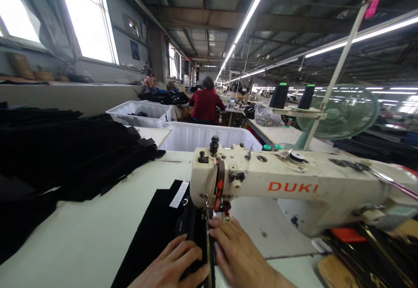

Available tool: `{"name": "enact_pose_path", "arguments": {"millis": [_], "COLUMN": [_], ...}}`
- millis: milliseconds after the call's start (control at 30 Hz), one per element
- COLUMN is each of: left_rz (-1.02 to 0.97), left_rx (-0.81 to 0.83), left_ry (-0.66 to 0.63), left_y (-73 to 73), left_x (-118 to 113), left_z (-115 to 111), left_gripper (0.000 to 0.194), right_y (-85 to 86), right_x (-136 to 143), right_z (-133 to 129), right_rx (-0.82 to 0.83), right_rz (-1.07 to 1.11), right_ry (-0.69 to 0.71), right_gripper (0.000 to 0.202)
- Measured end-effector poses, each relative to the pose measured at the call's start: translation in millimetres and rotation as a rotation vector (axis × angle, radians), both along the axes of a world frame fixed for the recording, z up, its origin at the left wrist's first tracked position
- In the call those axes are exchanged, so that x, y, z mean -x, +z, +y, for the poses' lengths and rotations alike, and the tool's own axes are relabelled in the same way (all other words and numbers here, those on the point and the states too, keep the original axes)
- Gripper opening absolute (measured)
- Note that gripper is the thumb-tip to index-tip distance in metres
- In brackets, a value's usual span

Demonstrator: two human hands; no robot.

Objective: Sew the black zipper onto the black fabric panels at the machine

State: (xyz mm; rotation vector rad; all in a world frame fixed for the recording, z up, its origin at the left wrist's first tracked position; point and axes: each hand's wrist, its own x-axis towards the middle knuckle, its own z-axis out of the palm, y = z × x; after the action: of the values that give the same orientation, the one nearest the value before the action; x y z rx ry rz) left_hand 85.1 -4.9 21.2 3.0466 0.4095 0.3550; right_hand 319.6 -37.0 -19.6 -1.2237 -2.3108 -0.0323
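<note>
Black fabric [146, 231] lies under the needle area of a white sewing machine [254, 179] marked DUKI. A white label [179, 194] and a metal ring [185, 202] sit near its far end. Along its right side runs a strip with a gold-coloured line [209, 253]. My left hand [173, 264] rests on the fabric, fingers bent and pressing on it left of the strip. My right hand [237, 249] lies with its fingertips on the strip's right edge, close in front of the presser foot.
Dark fabric pieces [65, 153] are piled at left. White bins [209, 133] stand behind the machine, with a person in red [206, 105] beyond. Thread cones [279, 96] and a green fan [339, 109] are back right; black strips [375, 253] lie front right.
</note>
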Motion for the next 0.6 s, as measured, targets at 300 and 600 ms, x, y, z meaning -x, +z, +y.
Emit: {"name": "enact_pose_path", "arguments": {"millis": [300, 600], "left_rz": [-0.213, -0.205], "left_rx": [-0.075, -0.267], "left_ry": [0.050, 0.074], "left_y": [0.8, -61.0], "left_x": [2, 5], "left_z": [18, 37], "left_gripper": [0.051, 0.039], "right_y": [3.4, -6.6], "right_x": [-1, -2], "right_z": [12, 8], "right_rx": [0.033, -0.080], "right_rz": [-0.083, -0.084], "right_ry": [-0.062, 0.086], "right_gripper": [0.050, 0.021]}}
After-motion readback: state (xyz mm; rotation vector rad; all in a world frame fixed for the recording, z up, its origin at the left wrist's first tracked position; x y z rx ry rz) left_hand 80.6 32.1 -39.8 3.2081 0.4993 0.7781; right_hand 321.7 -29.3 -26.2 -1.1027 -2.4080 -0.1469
